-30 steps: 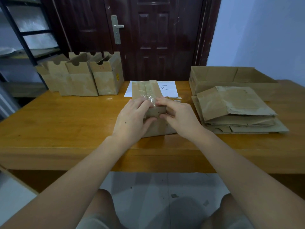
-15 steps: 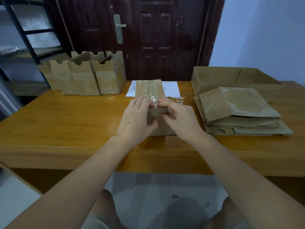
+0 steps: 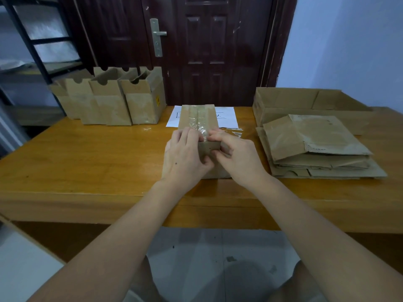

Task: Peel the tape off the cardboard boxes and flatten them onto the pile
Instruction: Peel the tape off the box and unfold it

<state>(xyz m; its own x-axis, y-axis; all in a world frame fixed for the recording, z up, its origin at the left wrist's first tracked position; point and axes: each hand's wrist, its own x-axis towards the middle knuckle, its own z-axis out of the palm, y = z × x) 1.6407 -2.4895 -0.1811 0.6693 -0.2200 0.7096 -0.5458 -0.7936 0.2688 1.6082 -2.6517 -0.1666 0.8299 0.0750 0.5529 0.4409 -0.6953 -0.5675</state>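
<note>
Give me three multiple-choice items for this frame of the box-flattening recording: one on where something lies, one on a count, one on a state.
1. Where does the pile of flattened cardboard lie on the table?
A. At the person's right
B. At the person's left
C. Under the sheet of paper

2. How many open boxes stand upright at the far left of the table?
A. One
B. At least three
C. None

3. What is the state of the tape on the box under the hands?
A. Fully peeled off
C. No tape was ever there
B. Still stuck along the top

Answers: 1 A, the pile sits right of the right hand. 2 B, three notched fronts show in the upright boxes, with more possibly behind. 3 B, clear tape runs along the box top, with the left hand and the right hand working at its near end.
</note>
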